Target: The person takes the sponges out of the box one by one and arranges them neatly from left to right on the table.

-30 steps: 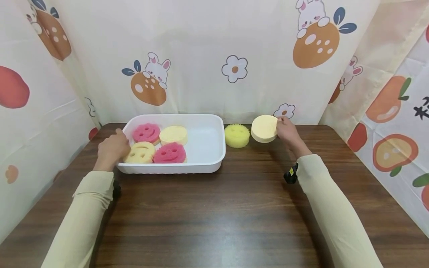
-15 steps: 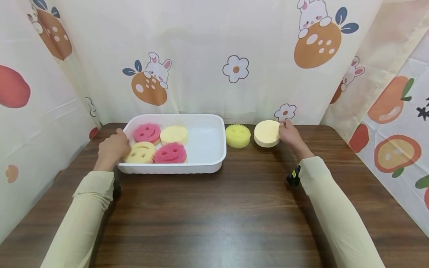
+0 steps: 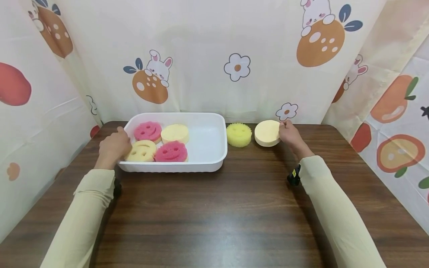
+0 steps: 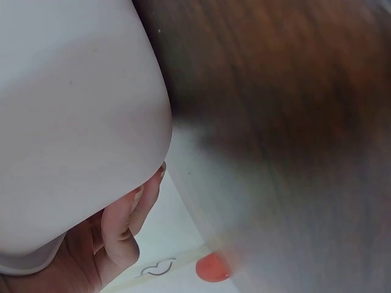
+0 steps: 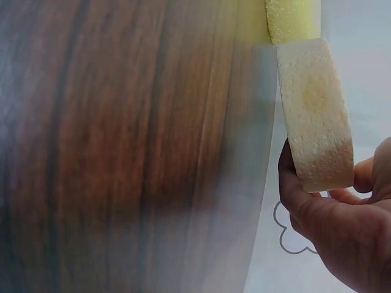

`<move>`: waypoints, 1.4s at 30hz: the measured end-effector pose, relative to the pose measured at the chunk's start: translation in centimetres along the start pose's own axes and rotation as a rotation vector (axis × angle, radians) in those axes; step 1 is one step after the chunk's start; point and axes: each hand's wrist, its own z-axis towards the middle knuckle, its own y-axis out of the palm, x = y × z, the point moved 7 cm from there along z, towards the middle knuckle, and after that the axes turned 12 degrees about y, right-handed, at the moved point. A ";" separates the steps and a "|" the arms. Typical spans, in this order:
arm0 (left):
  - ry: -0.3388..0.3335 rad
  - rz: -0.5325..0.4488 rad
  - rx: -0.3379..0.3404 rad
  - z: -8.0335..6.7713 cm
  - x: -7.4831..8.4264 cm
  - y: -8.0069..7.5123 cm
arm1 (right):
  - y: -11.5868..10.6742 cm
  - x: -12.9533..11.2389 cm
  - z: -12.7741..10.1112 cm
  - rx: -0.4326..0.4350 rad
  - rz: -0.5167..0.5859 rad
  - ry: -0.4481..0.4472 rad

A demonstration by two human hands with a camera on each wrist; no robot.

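A white plastic tray stands at the back left of the table. My left hand grips its left side; in the left wrist view the fingers bend against the tray's outer wall. To the right, my right hand pinches a pale yellow round sponge by its right edge. The right wrist view shows this sponge between thumb and fingers. Just left of it sits a bright yellow scalloped smiley sponge, outside the tray.
Inside the tray's left part lie two pink smiley sponges, one at the back and one in front, a cream smiley sponge and a plain pale yellow sponge. A printed curtain hangs behind the wooden table.
My right hand has brought the pale yellow sponge down and slightly right, beside the bright yellow one. My left hand keeps its grip on the tray.
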 end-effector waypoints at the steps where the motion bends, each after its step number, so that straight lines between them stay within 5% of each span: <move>1: 0.002 0.003 0.003 0.0 -0.1 0.0 | 0.1 0.0 0.1 -0.004 -0.003 0.001; 15: 0.007 0.005 0.007 0.3 -0.2 0.1 | 0.5 0.6 0.6 -0.016 -0.012 0.017; 42: -0.026 -0.015 -0.029 0.5 -0.3 0.2 | 0.4 0.4 -0.1 -0.125 -0.196 -0.004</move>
